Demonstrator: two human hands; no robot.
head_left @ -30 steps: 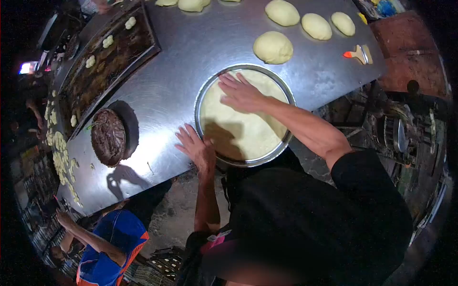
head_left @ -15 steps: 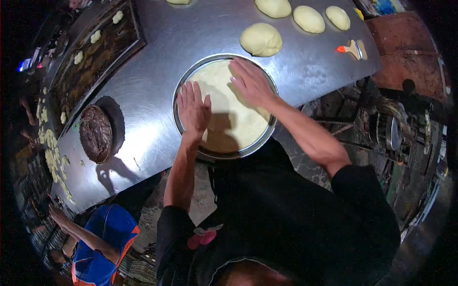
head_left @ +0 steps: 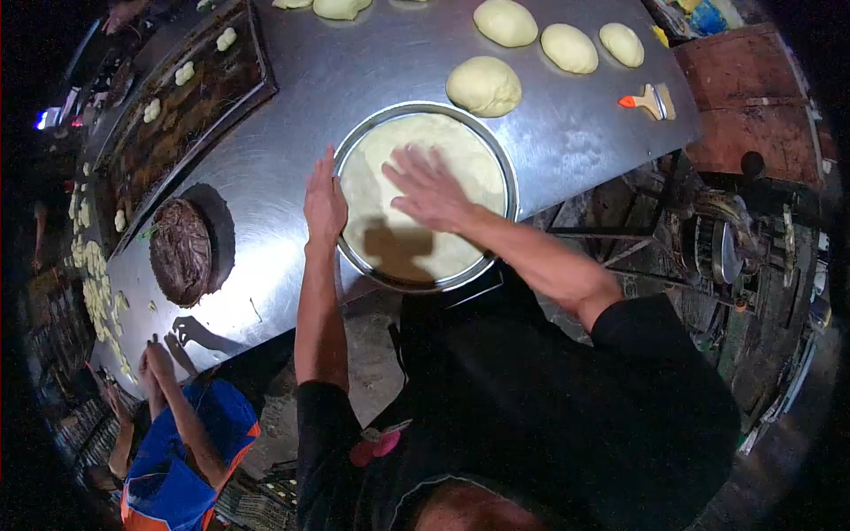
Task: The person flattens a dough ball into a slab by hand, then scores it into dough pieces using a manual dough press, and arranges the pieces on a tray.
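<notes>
A wide round metal pan sits near the table's front edge, with a flat sheet of pale dough spread across its inside. My right hand lies over the middle of the dough, palm down and fingers spread, slightly blurred. Along the pan's left rim rests my left hand, its fingers stretched out against the outer side. Just behind the pan is a smooth ball of dough.
More dough balls lie at the back of the metal table. A brush is at the right. To the left are a bowl of dark filling, a dark tray and small dough pieces. A co-worker is at lower left.
My left hand has moved off the dough to the pan's left rim. My right hand has slid from the upper right of the dough toward its middle.
</notes>
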